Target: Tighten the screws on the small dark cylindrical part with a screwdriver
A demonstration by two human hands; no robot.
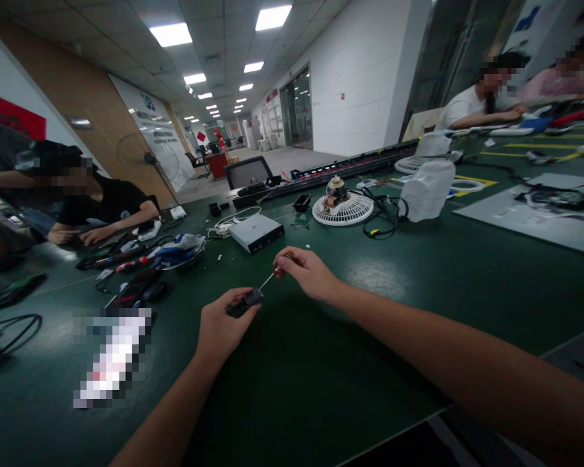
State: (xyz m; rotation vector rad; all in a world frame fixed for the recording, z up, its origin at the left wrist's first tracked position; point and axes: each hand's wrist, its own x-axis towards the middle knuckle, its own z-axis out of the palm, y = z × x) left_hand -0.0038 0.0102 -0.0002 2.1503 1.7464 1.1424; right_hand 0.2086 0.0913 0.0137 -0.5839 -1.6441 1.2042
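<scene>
Between thumb and fingers, my left hand (222, 324) grips a small dark block-shaped part (253, 298), whose exact kind I cannot make out. My right hand (307, 271) is closed around the reddish handle of a screwdriver (267, 281). Its thin metal shaft slants down to the left, and the tip meets the end of the dark part or lies right at it. Both hands are held over the green tabletop (292, 389). Beyond them lies a silver box-shaped drive (257, 232).
A white fan grille with a motor (341, 206) and a white housing (427, 191) stand at the back right. Left are a bowl of tools (181, 251) and a blurred-out bright flat object (114, 357). Co-workers sit at the far left and far right.
</scene>
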